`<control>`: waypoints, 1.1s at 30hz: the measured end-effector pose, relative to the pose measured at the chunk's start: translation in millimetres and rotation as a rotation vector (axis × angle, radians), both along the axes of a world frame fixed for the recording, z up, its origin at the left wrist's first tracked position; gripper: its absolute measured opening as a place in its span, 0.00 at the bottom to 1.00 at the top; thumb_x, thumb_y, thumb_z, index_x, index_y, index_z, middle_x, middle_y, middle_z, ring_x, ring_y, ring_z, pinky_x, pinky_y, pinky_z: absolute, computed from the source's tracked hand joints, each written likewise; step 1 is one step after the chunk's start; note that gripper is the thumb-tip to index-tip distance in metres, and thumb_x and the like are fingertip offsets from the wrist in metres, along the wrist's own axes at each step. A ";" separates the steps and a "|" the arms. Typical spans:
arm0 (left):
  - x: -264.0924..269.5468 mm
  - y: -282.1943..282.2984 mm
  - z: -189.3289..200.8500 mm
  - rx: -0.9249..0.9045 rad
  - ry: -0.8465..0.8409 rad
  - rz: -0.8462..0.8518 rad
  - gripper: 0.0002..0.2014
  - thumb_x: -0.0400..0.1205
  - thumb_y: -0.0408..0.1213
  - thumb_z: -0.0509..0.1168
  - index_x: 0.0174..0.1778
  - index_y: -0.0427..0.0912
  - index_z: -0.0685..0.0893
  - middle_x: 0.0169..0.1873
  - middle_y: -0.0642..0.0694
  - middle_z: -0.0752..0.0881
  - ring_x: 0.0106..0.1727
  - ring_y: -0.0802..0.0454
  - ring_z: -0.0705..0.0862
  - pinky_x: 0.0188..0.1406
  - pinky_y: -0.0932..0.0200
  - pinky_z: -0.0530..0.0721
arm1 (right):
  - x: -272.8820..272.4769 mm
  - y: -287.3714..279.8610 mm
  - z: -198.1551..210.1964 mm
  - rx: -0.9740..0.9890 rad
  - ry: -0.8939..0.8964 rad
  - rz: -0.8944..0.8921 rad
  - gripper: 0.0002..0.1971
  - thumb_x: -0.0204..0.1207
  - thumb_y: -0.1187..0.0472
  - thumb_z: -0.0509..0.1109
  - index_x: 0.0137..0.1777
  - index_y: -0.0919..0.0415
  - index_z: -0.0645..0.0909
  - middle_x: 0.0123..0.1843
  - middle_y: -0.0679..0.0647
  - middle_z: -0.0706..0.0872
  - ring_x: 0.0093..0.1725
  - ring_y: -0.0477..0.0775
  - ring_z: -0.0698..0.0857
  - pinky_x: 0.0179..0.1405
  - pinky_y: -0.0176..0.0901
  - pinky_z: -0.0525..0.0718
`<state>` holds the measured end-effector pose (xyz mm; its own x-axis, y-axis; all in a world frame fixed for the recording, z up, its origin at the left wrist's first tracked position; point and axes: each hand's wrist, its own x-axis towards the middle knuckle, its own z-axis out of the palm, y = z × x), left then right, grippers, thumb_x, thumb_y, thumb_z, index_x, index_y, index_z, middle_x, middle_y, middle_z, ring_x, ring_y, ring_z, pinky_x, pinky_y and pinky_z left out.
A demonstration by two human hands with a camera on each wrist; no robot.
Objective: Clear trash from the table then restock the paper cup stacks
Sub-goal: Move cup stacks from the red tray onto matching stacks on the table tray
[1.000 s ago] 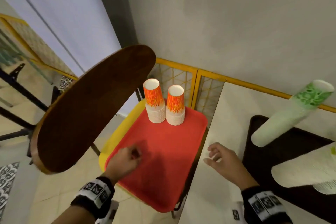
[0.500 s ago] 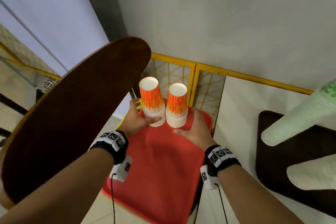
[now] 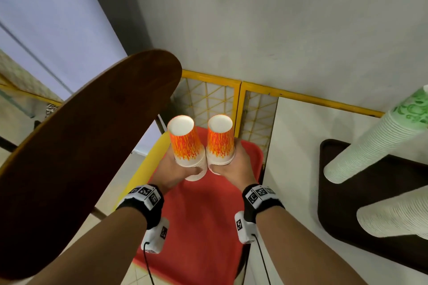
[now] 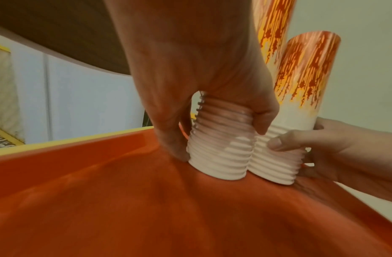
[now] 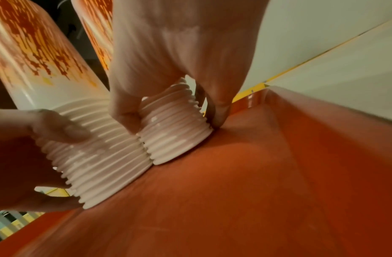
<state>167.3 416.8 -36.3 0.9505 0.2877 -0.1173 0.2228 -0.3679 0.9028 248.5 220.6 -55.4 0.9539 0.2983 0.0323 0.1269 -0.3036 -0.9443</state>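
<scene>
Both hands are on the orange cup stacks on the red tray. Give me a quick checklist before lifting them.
1. Left hand grips the left cup stack low, round its rims: ok.
2. Right hand grips the right cup stack the same way: ok.
3. Stacks upright on the red tray: ok; whether lifted yet, cannot tell.
4. Stacks separate: not ok, their rims touch in the wrist views.
5. Wooden tabletop hangs close at left: not ok.
6. Room beside the green cup stack: cannot tell.

Orange-and-yellow flame-streaked white cup stacks (image 3: 201, 146) stand on a red tray (image 3: 201, 227); green-patterned white cups (image 3: 370, 146) beside.
</scene>
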 end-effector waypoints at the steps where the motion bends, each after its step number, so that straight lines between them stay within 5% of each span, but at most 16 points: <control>1: -2.6 -1.5 -1.8 -0.015 -0.006 0.006 0.44 0.62 0.39 0.88 0.74 0.54 0.77 0.64 0.56 0.89 0.66 0.56 0.88 0.70 0.38 0.85 | -1.8 -3.2 1.4 -0.005 -0.002 0.007 0.41 0.50 0.51 0.90 0.65 0.44 0.76 0.57 0.39 0.89 0.56 0.35 0.87 0.54 0.34 0.84; 4: -10.2 -13.4 7.7 -0.046 -0.006 0.030 0.43 0.63 0.38 0.88 0.75 0.53 0.78 0.65 0.56 0.89 0.67 0.56 0.88 0.71 0.40 0.85 | -5.0 -15.9 10.4 -0.001 -0.002 0.023 0.42 0.50 0.53 0.90 0.66 0.46 0.76 0.58 0.41 0.89 0.57 0.36 0.87 0.56 0.36 0.85; 9: -11.7 -39.0 46.9 -0.066 -0.090 0.047 0.29 0.67 0.29 0.84 0.62 0.52 0.87 0.54 0.53 0.93 0.55 0.56 0.91 0.56 0.46 0.89 | -3.0 -51.1 59.2 -0.005 -0.036 0.000 0.39 0.53 0.59 0.89 0.59 0.35 0.72 0.54 0.36 0.87 0.53 0.27 0.85 0.48 0.21 0.79; 15: 2.4 -90.6 148.4 -0.093 -0.256 -0.137 0.35 0.64 0.28 0.85 0.67 0.50 0.85 0.60 0.54 0.92 0.61 0.61 0.90 0.60 0.57 0.86 | -16.0 -126.7 159.9 0.020 -0.154 -0.070 0.41 0.55 0.56 0.89 0.65 0.38 0.70 0.59 0.35 0.85 0.58 0.34 0.85 0.56 0.32 0.83; 18: 10.0 -137.3 210.9 -0.113 -0.335 -0.249 0.33 0.61 0.32 0.83 0.64 0.51 0.87 0.57 0.59 0.93 0.58 0.64 0.90 0.55 0.67 0.86 | -29.6 -179.2 217.0 0.022 -0.230 -0.159 0.43 0.56 0.58 0.90 0.68 0.42 0.70 0.60 0.35 0.85 0.58 0.33 0.85 0.56 0.31 0.83; 23: 18.5 -230.7 301.3 -0.165 -0.420 -0.388 0.29 0.60 0.36 0.82 0.60 0.49 0.89 0.52 0.53 0.95 0.51 0.59 0.92 0.44 0.56 0.87 | -66.0 -278.2 307.9 0.009 -0.360 -0.338 0.41 0.55 0.59 0.89 0.67 0.45 0.73 0.57 0.35 0.87 0.55 0.33 0.87 0.53 0.31 0.85; 27: 22.0 -307.8 351.8 -0.194 -0.479 -0.527 0.33 0.65 0.32 0.83 0.67 0.46 0.85 0.56 0.52 0.94 0.57 0.55 0.93 0.52 0.48 0.91 | -89.8 -355.2 361.9 0.020 -0.460 -0.495 0.40 0.55 0.58 0.89 0.67 0.46 0.74 0.57 0.38 0.88 0.57 0.38 0.88 0.57 0.42 0.87; 33: 29.7 -409.7 386.6 -0.182 -0.524 -0.627 0.34 0.70 0.26 0.82 0.71 0.47 0.82 0.57 0.54 0.93 0.57 0.60 0.91 0.51 0.54 0.89 | -86.4 -470.6 389.7 0.023 -0.545 -0.714 0.38 0.56 0.58 0.87 0.65 0.44 0.74 0.57 0.37 0.88 0.56 0.38 0.87 0.57 0.41 0.86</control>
<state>197.0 7.1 350.2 0.8726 -0.2931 0.3908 -0.4396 -0.1225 0.8898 162.2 -250.0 334.3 0.7626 -0.3666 0.5330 0.3471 -0.4634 -0.8154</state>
